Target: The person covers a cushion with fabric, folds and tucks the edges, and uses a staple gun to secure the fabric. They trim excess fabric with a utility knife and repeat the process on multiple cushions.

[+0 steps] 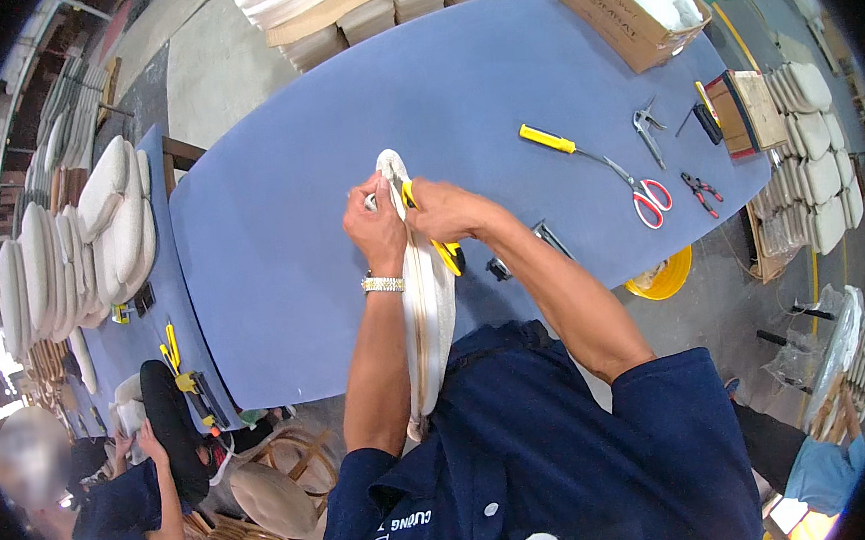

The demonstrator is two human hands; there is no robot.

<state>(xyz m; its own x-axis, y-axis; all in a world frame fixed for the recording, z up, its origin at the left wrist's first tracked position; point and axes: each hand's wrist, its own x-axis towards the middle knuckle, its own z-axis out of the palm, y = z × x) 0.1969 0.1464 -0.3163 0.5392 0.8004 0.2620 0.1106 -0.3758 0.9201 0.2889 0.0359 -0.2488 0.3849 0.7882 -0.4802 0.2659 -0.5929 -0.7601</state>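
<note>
A long, narrow cream padded piece [427, 300] stands on edge in front of me, reaching from my body onto the blue-covered table. A brownish seam strip [418, 316] runs along its upward side. At its far end, my left hand [377, 219] is closed, pinching the fabric edge. My right hand [440, 211] is wrapped round a yellow-and-black hand tool [449, 256] beside the same end; the fingers hide its middle, so its exact kind is unclear. Close to my right forearm lies a metal-and-black tool [551, 242], partly covered by the arm.
Right on the table [287, 200] lie a yellow-handled screwdriver-like tool [547, 139], red-handled scissors [648, 200], a grey hand tool [649, 134] and red-black pliers [701, 193]. A carton [625, 16] stands far right. A yellow bucket [666, 276] sits below the edge. Cushions are stacked both sides; a co-worker [133, 502] is lower left.
</note>
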